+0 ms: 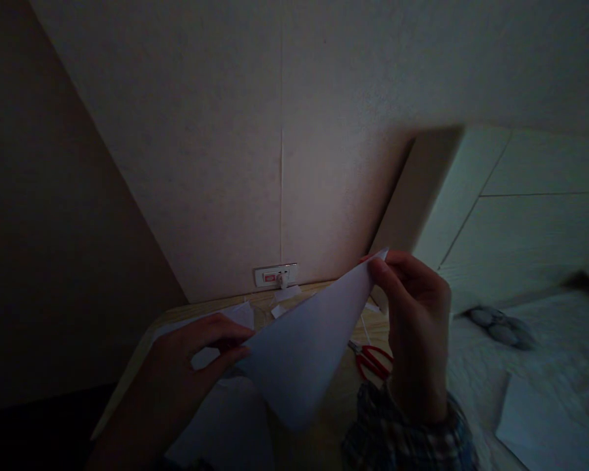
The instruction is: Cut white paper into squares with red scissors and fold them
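A sheet of white paper (299, 353), folded into a triangle, hangs in the air above a wooden table (338, 392). My left hand (186, 366) pinches its left corner between thumb and fingers. My right hand (415, 320), in a plaid sleeve, pinches the upper right tip. Both hands are closed on the paper.
Red-handled scissors (373, 361) lie on the table under my right hand. More white paper (226, 418) and small scraps (282, 302) lie on the tabletop. A wall socket (275, 275) sits at the table's back edge. A bed (530, 366) with a paper sheet (550, 418) is at right.
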